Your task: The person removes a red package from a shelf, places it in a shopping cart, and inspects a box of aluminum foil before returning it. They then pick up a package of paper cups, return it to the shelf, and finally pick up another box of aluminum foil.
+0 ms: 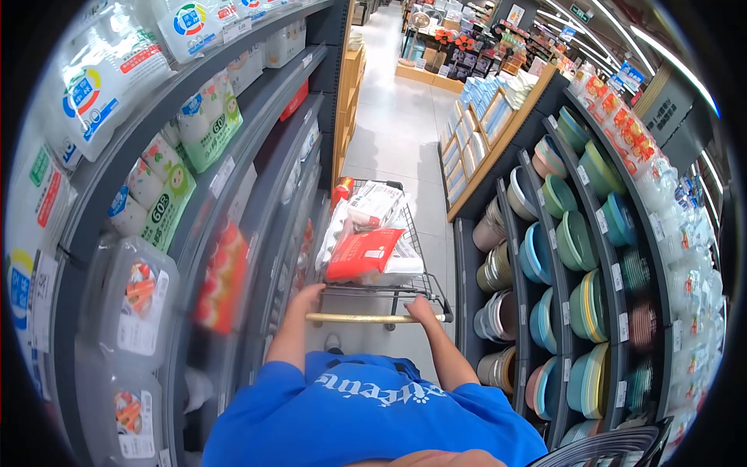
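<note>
A wire shopping cart stands in front of me in the aisle, with a yellowish handle bar across its near side. My left hand is closed at the bar's left end, close to the basket's rear frame. My right hand is closed near the bar's right end; the fingers of both hands are partly hidden. Inside the basket lie a red package, white packs with dark print and a red item at the far left corner.
Shelves on the left hold plastic-wrapped packs and clear plastic containers. Racks on the right carry stacked plastic basins and bins. A wooden display rack ends the right row. The tiled aisle runs ahead towards more displays.
</note>
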`<state>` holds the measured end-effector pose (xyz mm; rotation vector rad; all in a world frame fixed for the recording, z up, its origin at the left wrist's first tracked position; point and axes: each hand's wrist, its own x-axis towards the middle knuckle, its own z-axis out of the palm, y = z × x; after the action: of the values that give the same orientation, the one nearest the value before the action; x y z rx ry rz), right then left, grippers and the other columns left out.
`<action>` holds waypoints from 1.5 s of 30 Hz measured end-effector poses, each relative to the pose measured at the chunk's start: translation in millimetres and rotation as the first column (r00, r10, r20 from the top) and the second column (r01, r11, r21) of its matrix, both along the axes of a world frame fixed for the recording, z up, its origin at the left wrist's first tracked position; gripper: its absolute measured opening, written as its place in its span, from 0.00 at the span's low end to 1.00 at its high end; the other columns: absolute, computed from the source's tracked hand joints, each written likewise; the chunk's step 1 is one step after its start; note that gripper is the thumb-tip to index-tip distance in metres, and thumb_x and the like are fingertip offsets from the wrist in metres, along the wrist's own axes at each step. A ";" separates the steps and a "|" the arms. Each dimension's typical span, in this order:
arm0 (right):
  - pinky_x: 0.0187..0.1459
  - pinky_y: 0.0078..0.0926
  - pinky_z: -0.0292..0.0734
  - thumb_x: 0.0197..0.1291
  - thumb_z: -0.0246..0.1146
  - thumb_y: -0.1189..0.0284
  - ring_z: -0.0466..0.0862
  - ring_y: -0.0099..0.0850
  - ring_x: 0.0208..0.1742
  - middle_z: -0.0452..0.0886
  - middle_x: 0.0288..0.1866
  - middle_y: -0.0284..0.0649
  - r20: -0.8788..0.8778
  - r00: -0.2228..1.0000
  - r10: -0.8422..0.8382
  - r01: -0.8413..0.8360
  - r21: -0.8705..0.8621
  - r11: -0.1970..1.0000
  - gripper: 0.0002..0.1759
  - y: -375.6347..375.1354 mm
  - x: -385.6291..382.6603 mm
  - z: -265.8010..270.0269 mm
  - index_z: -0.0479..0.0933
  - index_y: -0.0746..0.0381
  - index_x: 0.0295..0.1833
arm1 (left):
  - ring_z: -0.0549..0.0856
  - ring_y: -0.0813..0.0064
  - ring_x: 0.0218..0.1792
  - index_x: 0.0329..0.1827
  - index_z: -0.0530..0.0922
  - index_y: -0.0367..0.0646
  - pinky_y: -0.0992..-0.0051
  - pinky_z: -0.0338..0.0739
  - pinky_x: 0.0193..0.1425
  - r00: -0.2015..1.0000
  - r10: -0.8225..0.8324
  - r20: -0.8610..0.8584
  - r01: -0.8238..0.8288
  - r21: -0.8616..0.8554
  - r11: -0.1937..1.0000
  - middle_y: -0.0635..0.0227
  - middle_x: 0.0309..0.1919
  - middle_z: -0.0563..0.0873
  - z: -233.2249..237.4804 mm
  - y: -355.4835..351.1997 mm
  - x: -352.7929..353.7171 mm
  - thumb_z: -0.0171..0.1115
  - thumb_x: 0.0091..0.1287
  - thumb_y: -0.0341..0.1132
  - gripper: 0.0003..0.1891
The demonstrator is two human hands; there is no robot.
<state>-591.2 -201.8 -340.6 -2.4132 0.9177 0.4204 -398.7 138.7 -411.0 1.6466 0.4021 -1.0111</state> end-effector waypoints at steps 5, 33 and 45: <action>0.63 0.64 0.71 0.58 0.71 0.60 0.74 0.55 0.71 0.73 0.70 0.61 0.160 0.816 -0.556 0.435 0.463 0.772 0.38 -14.2 -44.5 -33.3 0.69 0.74 0.65 | 0.65 0.46 0.75 0.80 0.59 0.42 0.40 0.53 0.77 0.927 0.273 -0.256 -0.342 -0.282 0.896 0.49 0.77 0.65 67.7 21.3 -77.8 0.65 0.67 0.55 0.44; 0.37 0.40 0.80 0.64 0.62 0.72 0.84 0.41 0.40 0.76 0.39 0.38 -0.221 0.428 -0.876 0.448 0.894 -0.007 0.08 110.2 -312.4 -114.4 0.71 0.56 0.46 | 0.79 0.74 0.17 0.41 0.79 0.45 0.73 0.71 0.17 0.893 0.310 0.327 -0.387 0.203 0.899 0.68 0.26 0.81 -124.2 180.4 -318.6 0.60 0.69 0.38 0.07; 0.30 0.36 0.82 0.67 0.62 0.65 0.83 0.38 0.34 0.78 0.35 0.41 -0.222 0.435 -0.873 0.478 0.878 0.015 0.11 138.3 -355.2 -125.4 0.75 0.60 0.47 | 0.78 0.71 0.15 0.43 0.77 0.45 0.69 0.69 0.14 0.938 0.324 0.123 -0.332 0.047 0.942 0.66 0.24 0.77 -28.1 206.4 -370.1 0.61 0.68 0.36 0.06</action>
<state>-946.3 -63.6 -466.0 -0.7458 1.1783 -0.0630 -768.8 345.1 -439.1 1.6208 0.6172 -0.6565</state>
